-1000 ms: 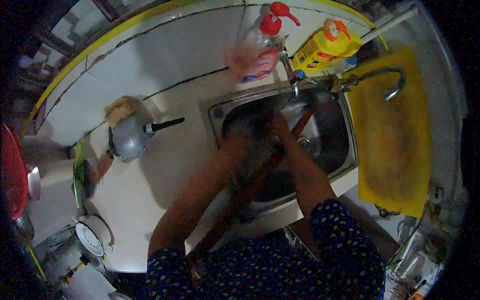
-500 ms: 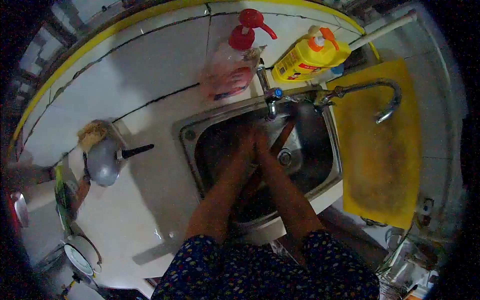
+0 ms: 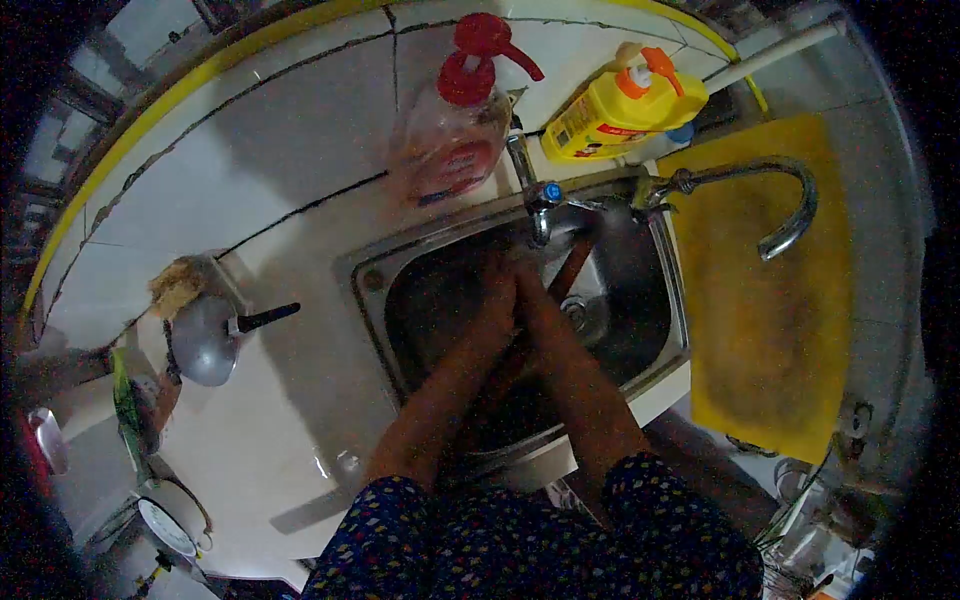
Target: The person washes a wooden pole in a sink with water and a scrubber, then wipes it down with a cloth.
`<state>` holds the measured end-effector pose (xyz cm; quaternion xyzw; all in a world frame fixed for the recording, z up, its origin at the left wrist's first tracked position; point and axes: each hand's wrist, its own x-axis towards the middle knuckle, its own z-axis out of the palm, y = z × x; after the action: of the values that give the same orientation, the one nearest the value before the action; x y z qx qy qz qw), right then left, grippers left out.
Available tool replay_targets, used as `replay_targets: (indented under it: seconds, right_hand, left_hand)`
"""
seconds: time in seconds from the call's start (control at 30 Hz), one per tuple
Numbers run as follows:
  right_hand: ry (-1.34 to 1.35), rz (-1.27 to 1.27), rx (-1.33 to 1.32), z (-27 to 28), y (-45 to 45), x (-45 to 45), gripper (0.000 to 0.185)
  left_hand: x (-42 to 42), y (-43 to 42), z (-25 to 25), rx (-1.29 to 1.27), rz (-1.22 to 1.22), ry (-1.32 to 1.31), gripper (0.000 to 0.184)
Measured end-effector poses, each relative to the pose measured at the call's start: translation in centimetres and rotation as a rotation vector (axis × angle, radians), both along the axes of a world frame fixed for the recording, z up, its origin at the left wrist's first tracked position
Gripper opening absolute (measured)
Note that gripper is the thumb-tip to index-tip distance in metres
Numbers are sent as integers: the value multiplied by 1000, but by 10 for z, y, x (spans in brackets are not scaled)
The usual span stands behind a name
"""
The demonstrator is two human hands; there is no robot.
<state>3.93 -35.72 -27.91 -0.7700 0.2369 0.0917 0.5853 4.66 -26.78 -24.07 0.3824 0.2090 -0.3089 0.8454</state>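
Observation:
Both hands are over the dark basin of a steel sink (image 3: 372, 318), close together just below the small tap (image 3: 542, 205) with the blue button. My left hand (image 3: 496, 285) and my right hand (image 3: 527, 282) seem to touch along their inner sides. Their fingers are dark and smeared, so I cannot make out their shape or anything between them. Right of the hands lies the round drain (image 3: 575, 312). Behind the sink stand a pink soap bottle (image 3: 460, 165) with a red pump and a yellow bottle (image 3: 600, 118) with an orange pump.
A curved faucet (image 3: 790, 240) reaches over a yellow mat (image 3: 765, 300) at the right. On the counter at the left are a grey pan (image 3: 207, 345) with a black handle and a tan scrubber (image 3: 176, 285). A round white dial (image 3: 167, 526) is at the lower left.
The hands have come closer together below the tap. The view has shifted, so the sink, bottles and pan now appear farther left.

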Motion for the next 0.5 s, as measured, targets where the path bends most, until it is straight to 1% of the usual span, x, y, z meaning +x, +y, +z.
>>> replay_targets:
  seconds: [0.07,0.1,0.13,0.17,0.2,0.23,0.27,0.3,0.33,0.37,0.4,0.43,0.47,0.5]
  right_hand:
    - [70,-65,116,-11,-8,0,47]
    - [101,-84,146,-16,-12,2,47]
    - [130,-100,175,-20,-15,3,47]
    - [161,-121,231,-24,-19,4,46]
    - [176,-148,320,-28,-23,2,46]
    - [126,-187,485,-35,-26,-3,46]
    - [28,-245,781,-35,-26,-11,44]
    - [27,-249,779,-12,-17,-17,44]
    - [74,-338,768,30,0,-19,42]
    - [119,-424,757,55,10,-20,40]
    - [119,-426,757,53,9,-22,40]
    - [76,-328,574,45,4,-24,37]
    - [32,-229,390,38,-1,-26,33]
    - [26,-230,391,35,-3,-29,33]
  left_hand:
    - [-7,-1,21,60,10,-28,61]
    - [-7,10,56,80,16,-77,64]
    - [-6,16,71,102,24,-131,68]
    - [-8,12,63,103,24,-132,68]
    - [-12,1,37,162,46,-163,66]
    - [-17,-6,15,219,67,-193,64]
    - [-19,-10,3,218,64,-191,64]
    - [-21,-13,-7,412,43,-284,59]
    - [-23,-14,-10,606,23,-379,54]
    - [-23,-13,-7,605,21,-381,54]
    - [-22,-8,3,681,7,-388,50]
    - [-20,-1,18,757,-4,-399,46]
    - [-19,6,34,757,-4,-402,46]
    - [-18,13,48,721,-51,-432,44]
